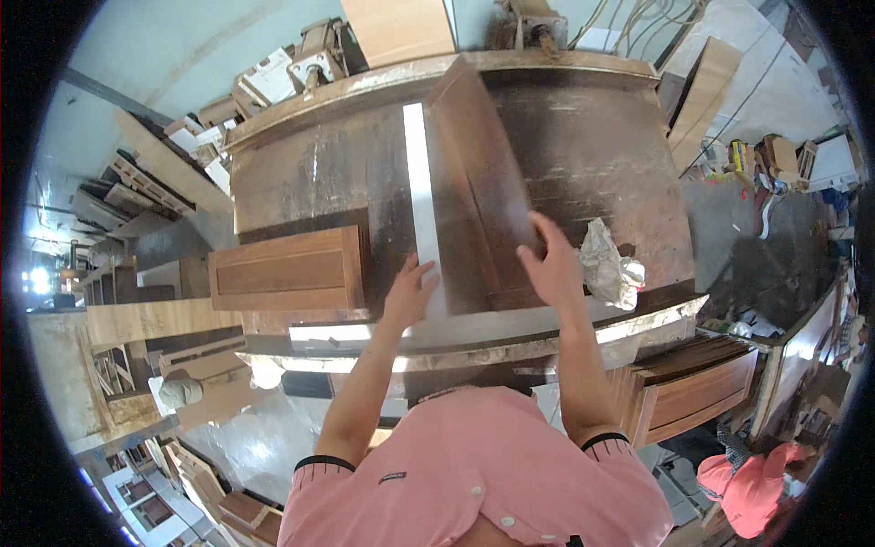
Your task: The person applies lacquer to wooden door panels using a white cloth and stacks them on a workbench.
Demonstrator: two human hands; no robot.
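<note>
Panel [481, 173] seems midway through handling, right hand [556, 273] at its edge, grip unclear, left hand [409, 294] loosely spread; stacked panels [697, 398] apparently remain

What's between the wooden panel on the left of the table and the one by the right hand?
A long white strip, and the left hand by its near end; the head view shows both.

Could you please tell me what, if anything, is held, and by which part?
The right hand appears to hold the tilted brown panel by its right edge; whether the left hand grips anything cannot be told.
</note>
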